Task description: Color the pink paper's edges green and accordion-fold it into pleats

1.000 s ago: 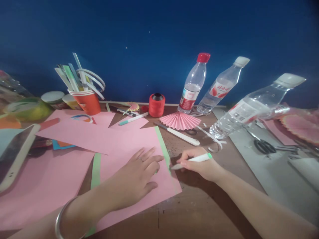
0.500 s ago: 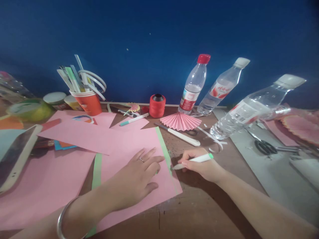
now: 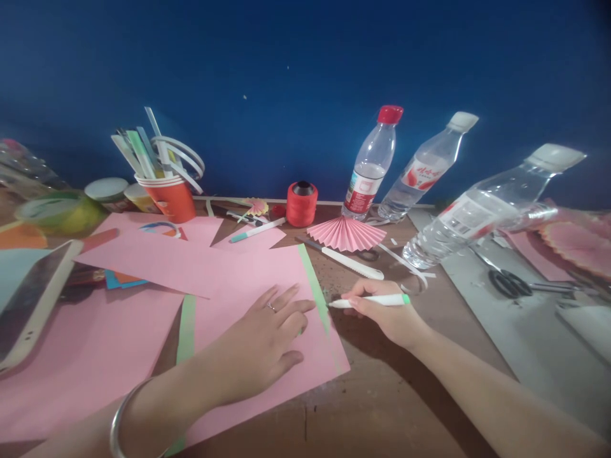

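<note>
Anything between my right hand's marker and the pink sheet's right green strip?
Nothing visible: the right hand holds the marker with its tip at the outer edge of the green strip. The left hand lies to its left.

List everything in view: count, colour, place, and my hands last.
Green-edged sheet: one, pink, front centre
Other paper: several sheets, pink, left
Held marker: one, white-green, at the sheet's edge
Thread spool: one, red, back centre
Loose marker: one, white-teal, near spool
Paper cup: one, red, back left
Jars: two, pale-lidded, back left
Bottles: at least three, clear, back right
Paper fan: one, pink, before bottles
Craft knife: one, white-handled, by fan
Scissors: at least one, black-handled, right
Scalloped paper: some, pink, far right
Phone or tablet: one, white-edged, left
Table: one, brown, beneath
Wall: one, blue, behind
Left hand: one, on sheet
Right hand: one, around held marker
</note>
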The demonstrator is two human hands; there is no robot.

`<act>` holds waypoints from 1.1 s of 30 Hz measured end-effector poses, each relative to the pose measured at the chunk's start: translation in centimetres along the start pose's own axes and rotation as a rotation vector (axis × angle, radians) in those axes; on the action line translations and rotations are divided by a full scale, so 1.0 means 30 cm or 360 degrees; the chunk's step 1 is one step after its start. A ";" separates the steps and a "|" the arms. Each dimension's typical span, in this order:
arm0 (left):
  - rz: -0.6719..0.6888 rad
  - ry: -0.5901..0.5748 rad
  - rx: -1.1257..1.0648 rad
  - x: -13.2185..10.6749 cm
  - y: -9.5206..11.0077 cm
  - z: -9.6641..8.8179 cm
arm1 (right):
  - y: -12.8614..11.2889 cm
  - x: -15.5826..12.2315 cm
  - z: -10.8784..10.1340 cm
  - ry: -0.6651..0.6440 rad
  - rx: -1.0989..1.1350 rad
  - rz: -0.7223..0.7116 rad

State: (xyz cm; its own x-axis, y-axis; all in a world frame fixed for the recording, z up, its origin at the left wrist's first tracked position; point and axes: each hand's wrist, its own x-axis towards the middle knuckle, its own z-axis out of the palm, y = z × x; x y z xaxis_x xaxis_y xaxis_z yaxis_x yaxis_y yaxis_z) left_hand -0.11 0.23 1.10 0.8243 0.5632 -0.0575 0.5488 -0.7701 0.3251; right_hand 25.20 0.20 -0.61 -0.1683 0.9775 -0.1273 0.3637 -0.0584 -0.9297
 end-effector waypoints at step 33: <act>-0.0056 0.0005 0.0011 0.007 -0.025 0.006 | 0.011 0.009 0.002 -0.0003 0.0148 0.0020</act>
State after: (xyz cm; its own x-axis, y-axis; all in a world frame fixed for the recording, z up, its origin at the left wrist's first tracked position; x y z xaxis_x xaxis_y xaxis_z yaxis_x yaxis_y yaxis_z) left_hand -0.32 0.89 0.68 0.8041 0.5908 -0.0659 0.5784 -0.7520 0.3162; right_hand 25.21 0.43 -0.96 -0.1661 0.9762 -0.1397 0.2794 -0.0893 -0.9560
